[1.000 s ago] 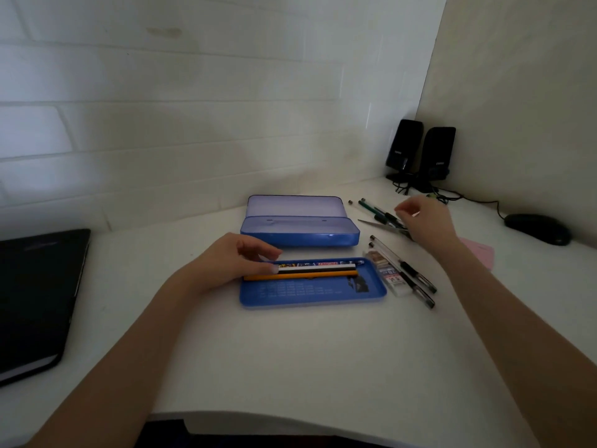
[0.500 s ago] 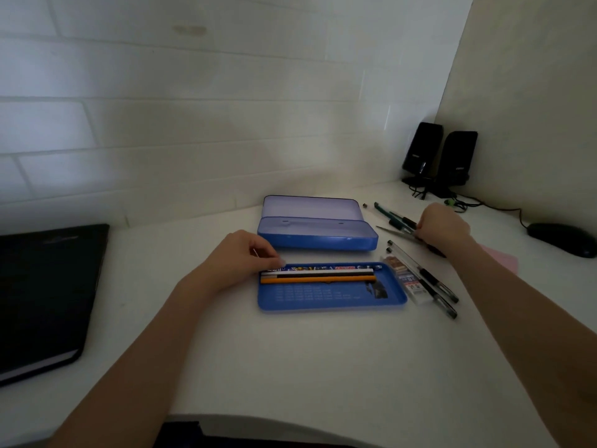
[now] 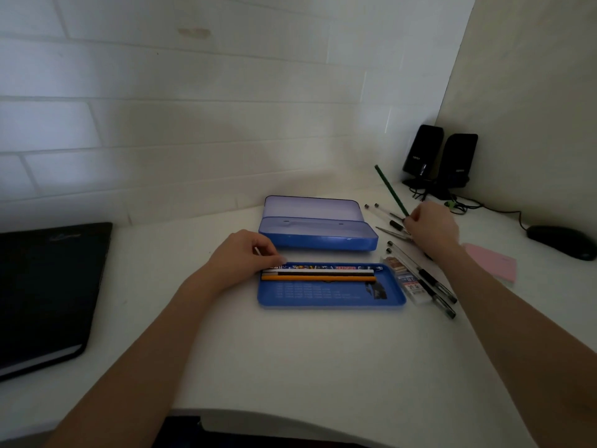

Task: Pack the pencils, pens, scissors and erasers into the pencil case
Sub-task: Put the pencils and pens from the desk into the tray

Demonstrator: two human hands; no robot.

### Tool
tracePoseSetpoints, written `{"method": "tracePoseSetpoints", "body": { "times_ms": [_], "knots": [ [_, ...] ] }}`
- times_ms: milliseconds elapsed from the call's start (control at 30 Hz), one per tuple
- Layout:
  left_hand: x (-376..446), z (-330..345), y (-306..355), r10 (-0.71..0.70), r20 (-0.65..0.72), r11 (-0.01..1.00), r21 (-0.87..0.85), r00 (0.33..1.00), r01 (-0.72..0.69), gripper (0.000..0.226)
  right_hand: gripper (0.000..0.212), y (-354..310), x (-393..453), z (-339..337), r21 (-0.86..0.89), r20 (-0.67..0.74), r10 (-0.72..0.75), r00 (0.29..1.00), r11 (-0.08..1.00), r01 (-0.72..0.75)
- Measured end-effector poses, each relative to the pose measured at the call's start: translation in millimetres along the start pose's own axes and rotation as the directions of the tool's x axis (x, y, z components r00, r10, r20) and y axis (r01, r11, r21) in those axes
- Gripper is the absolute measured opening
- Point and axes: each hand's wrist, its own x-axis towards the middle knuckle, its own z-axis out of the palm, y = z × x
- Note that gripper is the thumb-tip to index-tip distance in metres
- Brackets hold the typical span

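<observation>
Holding the item list at mid-pack, entries as follows.

Blue metal tray [image 3: 329,297]: lies flat on the white bench [image 3: 290,357], nearest the person. It carries an orange pencil [image 3: 318,278] and a black-and-white pencil [image 3: 318,271] side by side along its far edge, probably so the near part stays free for more.

Left hand [image 3: 240,258]: fingertips curled on the left ends of those pencils. It appears to be steadying or aligning them; whether it pinches one cannot be told.

Blue hinged pencil case [image 3: 318,232]: open just behind the tray, pale lid leaning back, interior apparently bare.

Right hand [image 3: 431,226]: clenched on the lower end of a dark green pencil [image 3: 391,190], which tilts up and away from the bench, lifted from the pile to the right of the case. Judged the next item bound for the tray.

Steel scissors [image 3: 392,232]: on the bench, just below the right hand, partly hidden by it.

Clear-barrelled pens [image 3: 423,274]: two lie diagonally right of the tray; others rest further back near the case.

Wrapped white eraser [image 3: 412,284]: touching or just beside the tray's right edge, another small block beyond it.

Unpacked: scissors, pens, erasers.

Non-task: black speakers [image 3: 439,158], black mouse [image 3: 562,240], pink notepad [image 3: 492,261], black folder [image 3: 48,292].
</observation>
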Motion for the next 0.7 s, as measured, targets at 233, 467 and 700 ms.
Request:
{"method": "tracePoseSetpoints", "body": {
  "times_ms": [233,467,700],
  "knots": [
    [-1,-1,1,-0.008,0.023,1.0,-0.012,1.0,0.008,0.014,0.005,-26,-27,-16,0.274,-0.106,-0.377,0.92,0.878,0.392],
    [-3,-9,0,-0.059,0.059,0.981,-0.18,0.997,0.069,0.013,0.007,-32,-99,-25,0.491,0.146,-0.466,0.873,0.8,0.345],
    [-6,-15,3,-0.081,0.083,0.969,-0.228,0.993,0.098,0.019,0.014,-29,-116,-33,0.559,0.175,-0.425,0.888,0.786,0.266]
  ]
}}
